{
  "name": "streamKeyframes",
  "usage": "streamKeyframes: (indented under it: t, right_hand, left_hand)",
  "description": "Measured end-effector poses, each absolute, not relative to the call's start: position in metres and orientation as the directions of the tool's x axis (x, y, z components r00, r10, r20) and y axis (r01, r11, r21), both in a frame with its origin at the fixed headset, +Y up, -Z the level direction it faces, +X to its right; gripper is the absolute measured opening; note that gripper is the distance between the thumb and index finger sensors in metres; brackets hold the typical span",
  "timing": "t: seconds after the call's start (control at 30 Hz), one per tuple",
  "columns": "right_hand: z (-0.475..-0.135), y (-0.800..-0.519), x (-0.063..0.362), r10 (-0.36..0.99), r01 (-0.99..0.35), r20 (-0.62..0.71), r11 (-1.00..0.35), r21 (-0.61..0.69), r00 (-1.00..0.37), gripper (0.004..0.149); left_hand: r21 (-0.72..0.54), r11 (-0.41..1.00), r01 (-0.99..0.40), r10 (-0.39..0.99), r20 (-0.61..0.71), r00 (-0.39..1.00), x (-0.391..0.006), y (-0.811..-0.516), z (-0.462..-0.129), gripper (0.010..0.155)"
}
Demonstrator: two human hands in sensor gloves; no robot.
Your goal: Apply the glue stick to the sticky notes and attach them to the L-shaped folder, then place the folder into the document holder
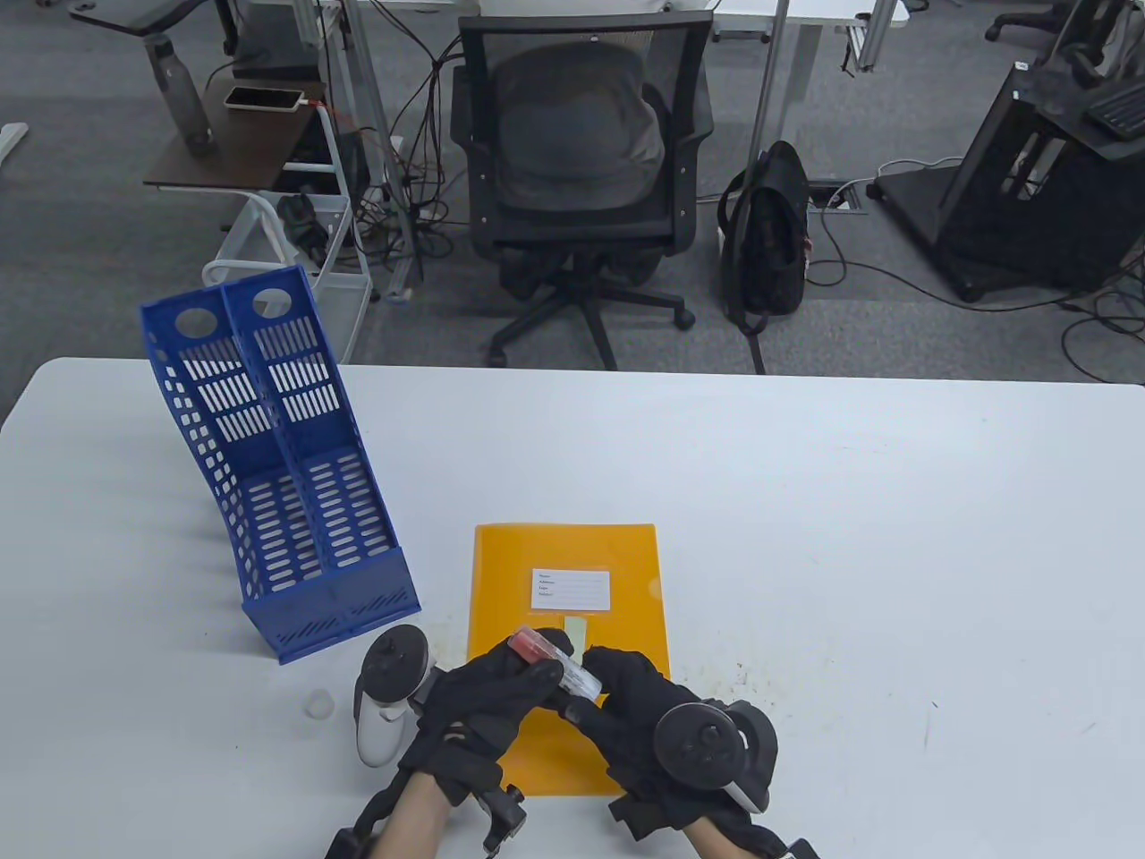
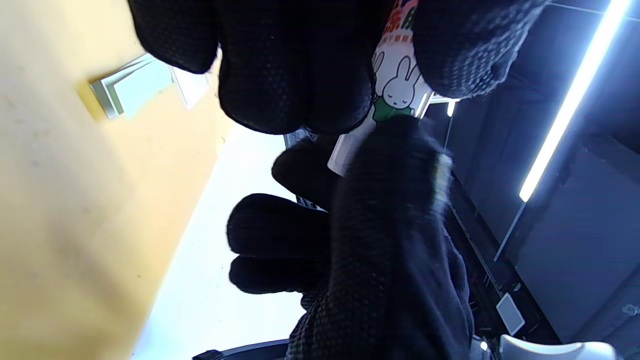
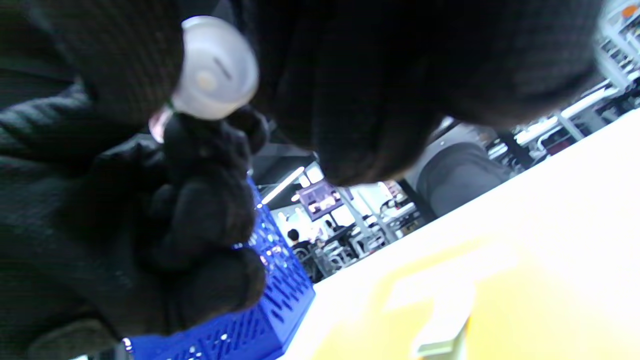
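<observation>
Nearby, blue document holder (image 1: pixel 286 474) beside folder (image 1: pixel 572 573)

Both hands, left (image 1: pixel 487 693) and right (image 1: pixel 631 702), grip a glue stick (image 1: pixel 556 662) above the orange folder (image 1: pixel 565 573).

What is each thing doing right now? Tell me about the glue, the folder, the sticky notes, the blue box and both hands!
Glue stick with rabbit label: held above the folder by both hands.
Orange plastic L-shaped folder: flat on the white table.
Pale green sticky notes: lying on the folder.
Blue slotted document holder: upright, no folder inside.
Left hand: gripping the glue.
Right hand: gripping the glue.
</observation>
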State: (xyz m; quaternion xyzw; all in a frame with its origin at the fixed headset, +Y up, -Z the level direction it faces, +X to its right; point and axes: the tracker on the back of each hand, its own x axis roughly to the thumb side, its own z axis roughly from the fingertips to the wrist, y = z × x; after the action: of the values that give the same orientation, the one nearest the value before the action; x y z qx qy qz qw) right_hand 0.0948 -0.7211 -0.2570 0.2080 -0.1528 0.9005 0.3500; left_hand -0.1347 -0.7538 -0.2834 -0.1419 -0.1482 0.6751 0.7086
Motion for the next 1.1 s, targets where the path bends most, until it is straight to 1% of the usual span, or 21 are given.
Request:
streamKeyframes:
  t: [0.03, 0.1, 0.17, 0.23, 0.27, 0.33, 0.37, 0.43, 0.5, 0.53, 0.6, 0.63, 0.73, 0.8, 0.87, 0.93, 1.0, 1.03, 1.07, 1.1]
  right_hand:
    - [-0.2594, -0.723, 0.0939, 0.608, -0.714, 0.472, -0.696, -0.07, -0.639, 0.069]
    - [-0.2611, -0.7255, 0.0924, 0.653, -0.736, 0.46, -0.677, -0.002, -0.602, 0.067]
    - [-0.2606, -0.7252, 0.0926, 0.66, -0.743, 0.444, -0.669, -0.018, -0.605, 0.064]
    - [-0.2591, -0.7209, 0.095, 0.613, -0.718, 0.456, -0.69, -0.088, -0.645, 0.064]
    - [-0.2582, -0.7185, 0.0952, 0.579, -0.695, 0.46, -0.708, -0.125, -0.673, 0.065]
    - [-0.2575, -0.718, 0.0955, 0.546, -0.667, 0.459, -0.729, -0.151, -0.701, 0.067]
    - [-0.2576, -0.719, 0.0953, 0.549, -0.67, 0.461, -0.728, -0.147, -0.698, 0.067]
    - [-0.259, -0.7224, 0.0945, 0.581, -0.692, 0.468, -0.716, -0.095, -0.666, 0.068]
    - [-0.2606, -0.726, 0.0922, 0.632, -0.711, 0.457, -0.704, -0.001, -0.626, 0.071]
    - [-0.261, -0.7268, 0.0914, 0.643, -0.715, 0.454, -0.699, 0.018, -0.617, 0.068]
    - [-0.2615, -0.7258, 0.0917, 0.636, -0.716, 0.449, -0.698, -0.01, -0.627, 0.064]
    - [-0.2612, -0.7239, 0.093, 0.615, -0.701, 0.449, -0.713, -0.036, -0.648, 0.063]
    - [-0.2585, -0.7197, 0.0933, 0.558, -0.671, 0.458, -0.731, -0.124, -0.692, 0.065]
    - [-0.2574, -0.7199, 0.093, 0.533, -0.654, 0.458, -0.741, -0.152, -0.711, 0.067]
    - [-0.2574, -0.7211, 0.0926, 0.548, -0.668, 0.466, -0.731, -0.136, -0.695, 0.067]
    - [-0.2597, -0.7235, 0.0908, 0.592, -0.685, 0.464, -0.727, -0.046, -0.659, 0.07]
    - [-0.2615, -0.7248, 0.0891, 0.634, -0.691, 0.444, -0.722, 0.047, -0.633, 0.065]
    - [-0.2613, -0.7243, 0.0892, 0.638, -0.694, 0.437, -0.719, 0.042, -0.634, 0.063]
    - [-0.2612, -0.722, 0.0908, 0.612, -0.682, 0.442, -0.731, -0.001, -0.656, 0.062]
    - [-0.2609, -0.7209, 0.0915, 0.6, -0.676, 0.444, -0.737, -0.015, -0.665, 0.063]
  left_hand:
    - [-0.401, 0.049, -0.915, 0.999, 0.018, 0.045, -0.1351, -0.7542, -0.2836, 0.061]
    - [-0.399, 0.053, -0.916, 0.999, 0.017, 0.05, -0.1348, -0.7537, -0.2831, 0.061]
    - [-0.4, 0.085, -0.913, 0.996, 0.024, 0.082, -0.1342, -0.7544, -0.2834, 0.061]
    - [-0.418, 0.05, -0.907, 0.999, 0.012, 0.049, -0.1325, -0.755, -0.2832, 0.061]
    - [-0.418, 0.05, -0.907, 0.999, 0.015, 0.048, -0.1316, -0.7546, -0.2833, 0.061]
    - [-0.413, 0.072, -0.908, 0.997, 0.026, 0.068, -0.1315, -0.7533, -0.2833, 0.061]
    - [-0.41, 0.076, -0.909, 0.997, 0.027, 0.071, -0.1319, -0.7532, -0.2832, 0.061]
    - [-0.402, 0.064, -0.913, 0.998, 0.018, 0.062, -0.1333, -0.7539, -0.283, 0.061]
    - [-0.402, 0.061, -0.913, 0.998, 0.016, 0.06, -0.1338, -0.7544, -0.2831, 0.061]
    - [-0.401, 0.063, -0.914, 0.998, 0.015, 0.062, -0.1337, -0.7543, -0.283, 0.061]
    - [-0.405, 0.091, -0.91, 0.996, 0.022, 0.09, -0.1331, -0.7545, -0.283, 0.061]
    - [-0.412, 0.078, -0.908, 0.997, 0.019, 0.077, -0.1323, -0.7548, -0.2832, 0.061]
    - [-0.422, 0.069, -0.904, 0.998, 0.024, 0.065, -0.1308, -0.7531, -0.2829, 0.061]
    - [-0.413, 0.093, -0.906, 0.996, 0.038, 0.085, -0.1316, -0.7513, -0.2824, 0.061]
    - [-0.409, 0.089, -0.908, 0.996, 0.036, 0.081, -0.1328, -0.7509, -0.2824, 0.061]
    - [-0.4, 0.082, -0.913, 0.997, 0.03, 0.077, -0.1346, -0.7517, -0.283, 0.061]
    - [-0.391, 0.097, -0.915, 0.995, 0.023, 0.096, -0.1351, -0.7521, -0.2829, 0.061]
    - [-0.396, 0.113, -0.911, 0.993, 0.029, 0.111, -0.1348, -0.7527, -0.2829, 0.061]
    - [-0.407, 0.101, -0.908, 0.995, 0.024, 0.1, -0.1342, -0.754, -0.2832, 0.061]
    - [-0.415, 0.082, -0.906, 0.996, 0.014, 0.083, -0.1332, -0.7544, -0.2833, 0.061]
